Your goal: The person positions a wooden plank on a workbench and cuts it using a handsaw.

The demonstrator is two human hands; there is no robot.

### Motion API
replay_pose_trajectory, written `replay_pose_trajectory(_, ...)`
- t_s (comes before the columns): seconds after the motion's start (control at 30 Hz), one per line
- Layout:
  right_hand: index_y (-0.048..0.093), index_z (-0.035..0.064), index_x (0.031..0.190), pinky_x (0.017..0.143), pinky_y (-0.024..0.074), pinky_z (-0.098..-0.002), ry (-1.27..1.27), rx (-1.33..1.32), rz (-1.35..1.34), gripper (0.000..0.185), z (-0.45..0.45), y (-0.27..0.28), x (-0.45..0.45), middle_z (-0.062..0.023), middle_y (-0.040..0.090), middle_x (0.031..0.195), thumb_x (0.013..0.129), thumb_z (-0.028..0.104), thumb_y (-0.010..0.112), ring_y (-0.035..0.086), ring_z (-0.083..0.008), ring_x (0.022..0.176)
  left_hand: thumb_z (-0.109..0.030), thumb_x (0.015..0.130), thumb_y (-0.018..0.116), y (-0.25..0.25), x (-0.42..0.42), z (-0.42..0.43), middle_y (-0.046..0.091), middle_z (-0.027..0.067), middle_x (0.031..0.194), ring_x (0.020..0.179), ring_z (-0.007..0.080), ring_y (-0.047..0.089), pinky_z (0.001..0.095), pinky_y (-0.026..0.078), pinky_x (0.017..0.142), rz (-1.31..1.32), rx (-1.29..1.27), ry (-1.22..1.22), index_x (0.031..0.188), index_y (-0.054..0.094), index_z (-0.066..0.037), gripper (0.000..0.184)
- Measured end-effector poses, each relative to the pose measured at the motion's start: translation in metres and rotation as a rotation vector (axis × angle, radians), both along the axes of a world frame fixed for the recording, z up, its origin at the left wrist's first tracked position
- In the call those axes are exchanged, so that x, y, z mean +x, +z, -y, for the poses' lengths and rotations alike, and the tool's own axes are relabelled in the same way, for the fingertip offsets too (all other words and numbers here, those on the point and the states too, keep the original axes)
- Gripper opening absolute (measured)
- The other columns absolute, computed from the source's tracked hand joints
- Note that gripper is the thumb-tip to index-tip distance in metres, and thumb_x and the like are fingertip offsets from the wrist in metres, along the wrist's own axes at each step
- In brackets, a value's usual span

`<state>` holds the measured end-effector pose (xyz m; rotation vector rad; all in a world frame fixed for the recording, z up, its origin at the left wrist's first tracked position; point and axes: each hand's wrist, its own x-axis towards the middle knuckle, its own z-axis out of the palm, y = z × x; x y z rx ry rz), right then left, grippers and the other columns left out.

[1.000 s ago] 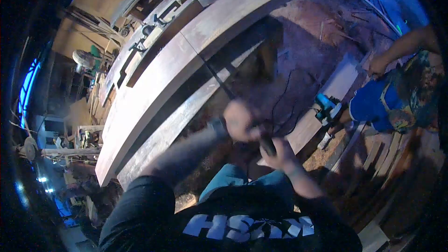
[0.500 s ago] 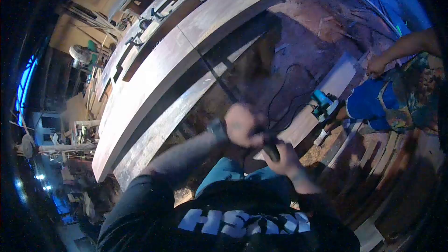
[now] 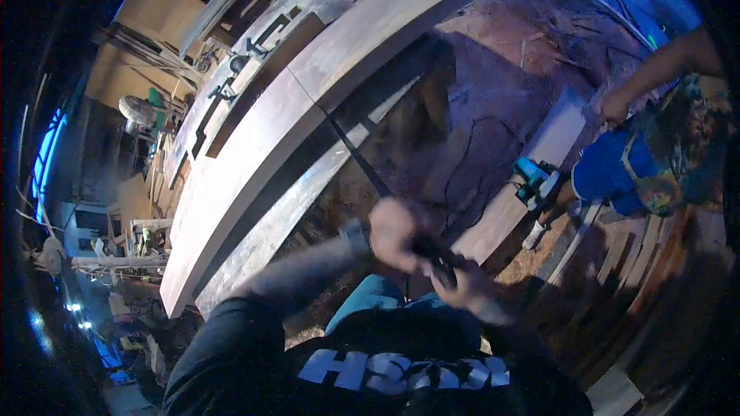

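A long pale wooden beam point(image 3: 262, 135), bowed in this wide view, runs from lower left to upper right ahead of me. A thin dark line crosses its top face, in line with the dark, narrow blade of a handsaw point(image 3: 358, 156) that meets the beam's near edge. Both my hands are closed on the saw's black handle, one behind the other. My left hand point(image 3: 393, 233), blurred, grips nearer the blade. Behind it, close to my body, my right hand point(image 3: 464, 286) holds the handle's rear end.
Clamps point(image 3: 250, 50) sit on a wooden piece beyond the beam. At right, a co-worker's hand point(image 3: 614, 108) is near a plank point(image 3: 493, 223) with a teal power tool point(image 3: 533, 177) on it. A cord and wood scraps lie on the floor.
My hands and the saw handle have drawn back slightly toward my body. The camera view has shifted a little. The co-worker's hand remains near the plank.
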<state>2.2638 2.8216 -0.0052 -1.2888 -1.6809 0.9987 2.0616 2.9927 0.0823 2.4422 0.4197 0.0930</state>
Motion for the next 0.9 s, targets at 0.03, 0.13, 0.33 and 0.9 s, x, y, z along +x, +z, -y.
replay_pose_trajectory(0.03, 0.064, 0.0041, 0.129, 0.075, 0.0572, -0.0533, -0.010, 0.038, -0.028, 0.048, 0.003, -0.024, -0.006, -0.0212, 0.072, 0.105, 0.086, 0.022, 0.076, 0.070, -0.0467, 0.085, -0.069, 0.066, 0.084, -0.006, 0.004, 0.011, 0.071, 0.0152, 0.122, 0.113, 0.0404, 0.065, 0.0472, 0.051, 0.098, -0.024, -0.029, -0.028, 0.120, 0.072, -0.008, 0.082)
replay_pose_trajectory(0.13, 0.065, 0.0045, 0.125, 0.076, 0.0578, -0.0523, -0.053, 0.080, -0.078, 0.048, -0.045, -0.068, -0.040, -0.0220, 0.072, 0.104, 0.084, 0.025, 0.077, 0.070, -0.0459, 0.086, -0.070, 0.069, 0.082, -0.036, -0.022, -0.040, 0.072, 0.0166, 0.115, 0.104, 0.0381, 0.069, 0.0438, 0.055, 0.088, 0.227, 0.146, 0.116, 0.115, 0.073, -0.006, 0.079)
replay_pose_trajectory(0.33, 0.067, 0.0048, 0.112, 0.076, 0.0565, -0.0498, -0.113, -0.037, 0.003, 0.036, -0.113, -0.040, -0.065, -0.0242, 0.072, 0.098, 0.083, 0.024, 0.076, 0.070, -0.0452, 0.089, -0.064, 0.069, 0.086, -0.024, -0.048, -0.104, 0.072, 0.0113, 0.081, 0.076, 0.0331, 0.070, 0.0406, 0.054, 0.068, -0.049, 0.144, 0.317, 0.098, 0.077, -0.009, 0.063)
replay_pose_trajectory(0.9, 0.063, 0.0037, 0.126, 0.088, 0.0547, -0.0532, -0.029, 0.124, 0.002, 0.046, -0.054, -0.035, -0.023, -0.0257, 0.067, 0.117, 0.086, 0.022, 0.074, 0.067, -0.0461, 0.105, -0.063, 0.072, 0.084, 0.002, -0.005, -0.034, 0.073, 0.0153, 0.096, 0.088, 0.0329, 0.071, 0.0432, 0.055, 0.076, 0.301, 0.081, 0.202, 0.098, 0.077, -0.009, 0.061)
